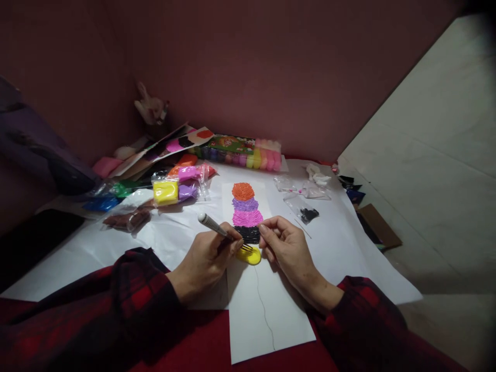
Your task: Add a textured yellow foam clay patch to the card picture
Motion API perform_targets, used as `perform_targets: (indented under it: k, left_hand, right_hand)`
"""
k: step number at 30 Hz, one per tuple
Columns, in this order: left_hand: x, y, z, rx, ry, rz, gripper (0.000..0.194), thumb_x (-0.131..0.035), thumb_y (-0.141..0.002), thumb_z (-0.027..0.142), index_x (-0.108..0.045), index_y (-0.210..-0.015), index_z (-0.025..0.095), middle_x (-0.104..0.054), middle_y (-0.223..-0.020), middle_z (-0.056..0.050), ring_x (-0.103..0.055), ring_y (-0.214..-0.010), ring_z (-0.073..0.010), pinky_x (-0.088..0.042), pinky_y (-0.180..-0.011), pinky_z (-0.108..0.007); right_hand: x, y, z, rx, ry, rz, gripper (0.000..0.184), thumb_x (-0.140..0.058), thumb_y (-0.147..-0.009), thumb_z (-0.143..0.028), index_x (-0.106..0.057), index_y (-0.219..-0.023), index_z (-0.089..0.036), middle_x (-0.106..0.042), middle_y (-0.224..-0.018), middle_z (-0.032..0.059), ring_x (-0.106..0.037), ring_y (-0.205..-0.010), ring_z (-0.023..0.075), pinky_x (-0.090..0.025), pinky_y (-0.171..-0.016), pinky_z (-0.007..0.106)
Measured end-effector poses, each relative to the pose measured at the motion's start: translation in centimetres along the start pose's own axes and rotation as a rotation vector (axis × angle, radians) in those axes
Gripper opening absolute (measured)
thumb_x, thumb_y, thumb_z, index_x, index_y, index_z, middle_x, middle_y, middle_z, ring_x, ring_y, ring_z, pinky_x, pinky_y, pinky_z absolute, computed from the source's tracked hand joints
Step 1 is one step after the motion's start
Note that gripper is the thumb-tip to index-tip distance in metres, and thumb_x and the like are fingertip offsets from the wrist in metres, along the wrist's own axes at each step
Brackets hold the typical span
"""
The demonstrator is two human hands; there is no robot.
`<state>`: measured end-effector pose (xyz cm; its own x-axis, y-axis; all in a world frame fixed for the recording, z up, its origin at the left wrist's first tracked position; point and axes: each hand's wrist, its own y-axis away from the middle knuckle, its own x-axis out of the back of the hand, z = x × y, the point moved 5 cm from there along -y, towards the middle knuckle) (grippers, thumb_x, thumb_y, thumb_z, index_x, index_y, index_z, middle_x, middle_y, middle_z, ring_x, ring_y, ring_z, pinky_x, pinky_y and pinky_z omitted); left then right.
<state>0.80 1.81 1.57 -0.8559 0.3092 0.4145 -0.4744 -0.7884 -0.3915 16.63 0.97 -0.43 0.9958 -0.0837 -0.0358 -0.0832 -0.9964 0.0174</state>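
My left hand grips a fork by its handle, with the tines down on a flat yellow oval of clay. Above that oval, a stack of textured clay bands in orange, purple, pink and black runs up a white card. A wavy pencil line goes down the card's lower part. My right hand rests at the right edge of the black band, thumb and index finger pinched together. Whatever may be between those fingertips is too small to make out.
Bags of coloured clay lie to the left. A multicolour clay pack stands at the back beside a painted card. On the right are small plastic bags and a thin needle-like stick. White paper covers the table.
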Motion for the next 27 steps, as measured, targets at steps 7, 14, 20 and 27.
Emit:
perform_targets:
  k: [7, 14, 20, 27]
  left_hand:
    - [0.0, -0.1, 0.2, 0.01, -0.057, -0.041, 0.009, -0.044, -0.09, 0.017, -0.052, -0.084, 0.017, -0.055, -0.069, 0.001, -0.049, -0.057, -0.0103, -0.041, -0.054, -0.023]
    - [0.1, -0.3, 0.5, -0.055, -0.109, -0.059, 0.011, -0.042, -0.086, 0.011, -0.05, -0.082, 0.017, -0.05, -0.065, 0.002, -0.044, -0.056, -0.0101, -0.038, -0.052, -0.022]
    - [0.5, -0.4, 0.3, -0.078, -0.154, -0.062, 0.012, -0.041, -0.084, 0.007, -0.049, -0.081, 0.016, -0.049, -0.065, 0.003, -0.043, -0.055, -0.0095, -0.037, -0.052, -0.021]
    - [1.2, -0.4, 0.2, -0.096, -0.197, -0.047, 0.011, -0.043, -0.084, 0.007, -0.05, -0.082, 0.016, -0.049, -0.064, 0.003, -0.044, -0.054, -0.0089, -0.038, -0.052, -0.021]
  right_hand:
    - [-0.1, 0.0, 0.0, 0.004, 0.031, -0.01, 0.016, -0.06, -0.086, -0.033, -0.056, -0.083, -0.017, -0.055, -0.056, -0.0061, -0.038, -0.032, 0.0033, -0.03, -0.03, 0.016]
    - [-0.1, 0.1, 0.2, -0.01, 0.026, -0.016, 0.016, -0.06, -0.086, -0.032, -0.055, -0.083, -0.017, -0.056, -0.057, -0.0059, -0.038, -0.032, 0.0031, -0.029, -0.031, 0.016]
    - [-0.1, 0.2, 0.2, -0.002, 0.013, -0.02, 0.017, -0.06, -0.086, -0.033, -0.055, -0.083, -0.017, -0.055, -0.056, -0.0062, -0.039, -0.031, 0.0028, -0.03, -0.03, 0.016]
    - [-0.1, 0.1, 0.3, -0.011, 0.01, -0.022, 0.016, -0.06, -0.086, -0.032, -0.055, -0.083, -0.017, -0.055, -0.056, -0.0067, -0.039, -0.03, 0.0019, -0.032, -0.031, 0.015]
